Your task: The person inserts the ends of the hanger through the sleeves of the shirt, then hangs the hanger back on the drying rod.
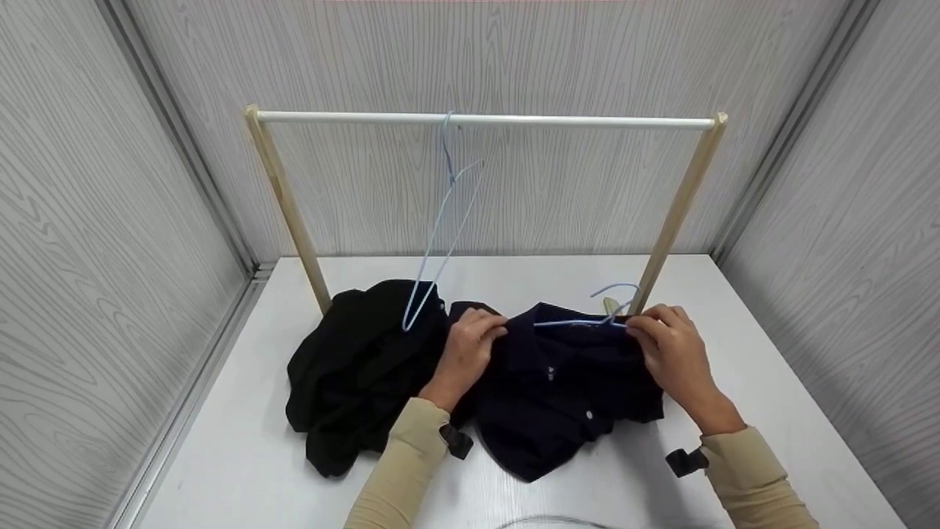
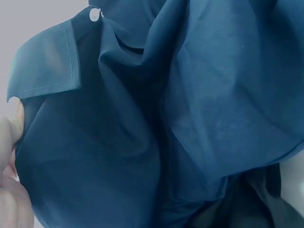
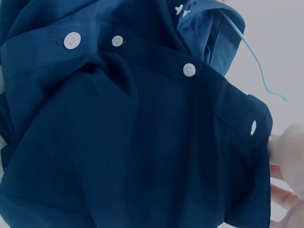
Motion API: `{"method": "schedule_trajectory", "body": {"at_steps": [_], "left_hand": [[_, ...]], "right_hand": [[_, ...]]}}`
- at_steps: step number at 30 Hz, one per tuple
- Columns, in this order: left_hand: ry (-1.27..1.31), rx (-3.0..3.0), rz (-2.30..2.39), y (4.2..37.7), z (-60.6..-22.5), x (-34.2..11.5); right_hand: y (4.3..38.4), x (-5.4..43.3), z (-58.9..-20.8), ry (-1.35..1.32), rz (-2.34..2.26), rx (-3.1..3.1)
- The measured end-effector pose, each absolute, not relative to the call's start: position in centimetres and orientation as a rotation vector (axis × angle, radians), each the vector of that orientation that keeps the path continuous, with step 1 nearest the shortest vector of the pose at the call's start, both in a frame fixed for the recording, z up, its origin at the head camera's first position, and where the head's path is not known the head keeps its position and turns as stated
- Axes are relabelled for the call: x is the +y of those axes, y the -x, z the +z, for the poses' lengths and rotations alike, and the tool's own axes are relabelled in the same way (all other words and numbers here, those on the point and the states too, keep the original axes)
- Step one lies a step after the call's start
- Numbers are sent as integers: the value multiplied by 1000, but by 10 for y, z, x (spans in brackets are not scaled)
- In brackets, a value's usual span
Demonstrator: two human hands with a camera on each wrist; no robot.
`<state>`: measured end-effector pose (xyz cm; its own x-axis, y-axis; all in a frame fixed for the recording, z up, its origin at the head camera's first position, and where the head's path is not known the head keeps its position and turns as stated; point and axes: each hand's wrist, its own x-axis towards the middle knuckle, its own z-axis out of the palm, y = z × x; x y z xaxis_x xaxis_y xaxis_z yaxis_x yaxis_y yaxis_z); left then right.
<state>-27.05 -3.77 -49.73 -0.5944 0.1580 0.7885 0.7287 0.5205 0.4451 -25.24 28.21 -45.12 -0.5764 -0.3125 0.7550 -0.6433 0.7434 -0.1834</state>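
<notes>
A navy button-up shirt (image 1: pixel 543 419) with white buttons lies bunched on the table, collar toward the back. Inside its neck sits a light-blue wire hanger (image 1: pixel 573 322), the hook standing above the collar. My left hand (image 1: pixel 466 349) pinches the shirt beside the collar's left side. On the other side, my right hand (image 1: pixel 675 356) pinches the shirt's shoulder close to the hanger's end. The right wrist view shows the front placket with several buttons (image 3: pixel 189 70) and the hanger wire (image 3: pixel 256 59) coming out at the collar. Cloth hides most of the hanger's arms.
A rack with a white rail (image 1: pixel 558 120) and wooden posts (image 1: pixel 294 220) stands at the back. Another light-blue wire hanger (image 1: pixel 429 257) hangs from its rail. Below that lies a heap of black clothing (image 1: pixel 352 375). A thin grey wire (image 1: pixel 551 519) shows at the front edge.
</notes>
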Motion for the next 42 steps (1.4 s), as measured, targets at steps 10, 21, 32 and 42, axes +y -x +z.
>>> {"method": "schedule_trajectory", "body": {"at_steps": [10, 21, 32, 42], "left_hand": [[615, -2076, -1060, 270, -495, -44], [599, -2082, -1061, 270, -494, -46], [646, -2138, -918, 264, -488, -46], [737, -2098, -759, 254, -460, -41]], "right_hand": [[247, 311, -455, -630, 800, -2376], [239, 328, -453, -615, 616, -2416], [234, 326, -445, -490, 519, -2346], [232, 328, -439, -453, 526, -2307]]}}
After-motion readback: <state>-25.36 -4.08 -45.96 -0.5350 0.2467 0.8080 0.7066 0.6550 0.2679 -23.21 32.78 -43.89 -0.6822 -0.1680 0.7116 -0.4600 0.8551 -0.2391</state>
